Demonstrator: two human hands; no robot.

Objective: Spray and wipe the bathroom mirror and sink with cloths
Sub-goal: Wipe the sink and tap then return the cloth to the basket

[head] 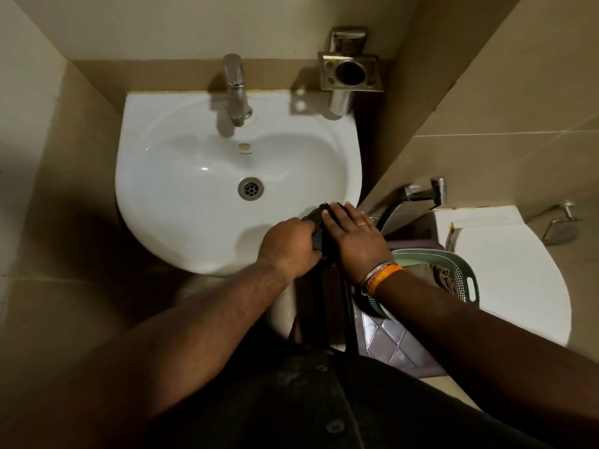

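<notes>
One dark cloth (319, 236) between two hands, one sink (181, 196).

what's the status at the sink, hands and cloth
Left hand grips dark cloth, right hand flat on it. Cloth on sink front-right rim. Nothing in the way.

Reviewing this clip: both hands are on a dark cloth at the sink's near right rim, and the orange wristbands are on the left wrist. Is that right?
Not quite. In the head view the orange wristbands sit on the right wrist, not the left. The rest holds: the left hand and right hand are both on the dark cloth at the near right rim of the sink.
</notes>
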